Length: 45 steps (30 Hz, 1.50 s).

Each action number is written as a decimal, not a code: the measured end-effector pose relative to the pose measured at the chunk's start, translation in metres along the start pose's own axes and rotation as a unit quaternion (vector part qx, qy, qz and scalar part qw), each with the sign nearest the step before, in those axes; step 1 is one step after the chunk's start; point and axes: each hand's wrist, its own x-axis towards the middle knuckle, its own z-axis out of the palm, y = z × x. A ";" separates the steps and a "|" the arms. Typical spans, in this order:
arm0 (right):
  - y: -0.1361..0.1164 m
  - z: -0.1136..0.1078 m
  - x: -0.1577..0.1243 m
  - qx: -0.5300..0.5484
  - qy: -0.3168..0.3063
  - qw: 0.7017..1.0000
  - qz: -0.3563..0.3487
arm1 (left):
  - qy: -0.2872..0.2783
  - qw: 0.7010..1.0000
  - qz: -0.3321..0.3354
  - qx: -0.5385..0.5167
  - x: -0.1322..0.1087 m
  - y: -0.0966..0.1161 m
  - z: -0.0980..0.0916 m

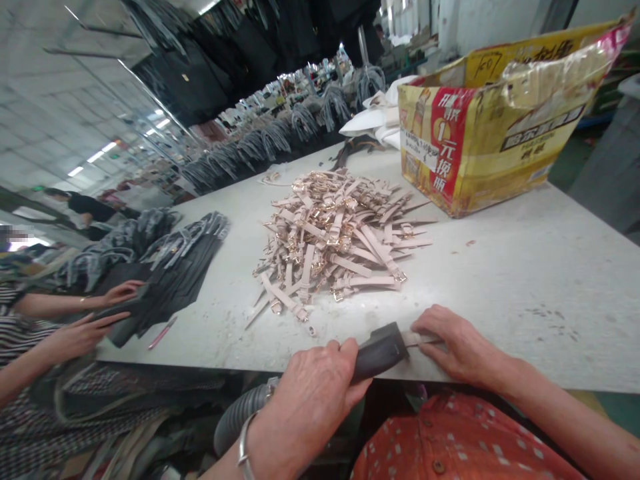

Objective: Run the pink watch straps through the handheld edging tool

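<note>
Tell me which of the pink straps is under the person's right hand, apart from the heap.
The single pink strap at the table's near edge, pinned flat by the right hand against the black nozzle that the left hand grips; the others lie piled mid-table.

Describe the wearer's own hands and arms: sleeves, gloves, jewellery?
Both hands are bare, no gloves. The left hand has a thin silver bangle at the wrist. The right hand shows no ring or watch. Both forearms are uncovered, no sleeves in view. Below them is an orange shirt with pale dots.
</note>
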 end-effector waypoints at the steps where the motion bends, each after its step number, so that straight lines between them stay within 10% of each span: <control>1: 0.000 0.000 0.000 -0.001 0.003 1.000 0.002 | -0.004 1.000 0.002 0.003 0.000 0.002 -0.001; 8: 0.003 0.001 -0.003 0.020 0.006 0.999 0.027 | 0.014 1.000 0.023 0.002 0.012 0.017 0.000; 19: 0.009 0.005 -0.005 0.015 0.021 0.999 0.022 | 0.049 0.997 -0.051 -0.042 0.000 -0.015 0.012; 30: 0.005 0.003 -0.003 0.019 0.021 0.999 0.030 | 0.026 0.999 0.006 -0.018 0.006 0.014 0.012; 45: 0.003 0.004 0.000 -0.029 0.022 0.999 0.000 | 0.026 0.993 -0.069 -0.090 -0.009 -0.023 0.032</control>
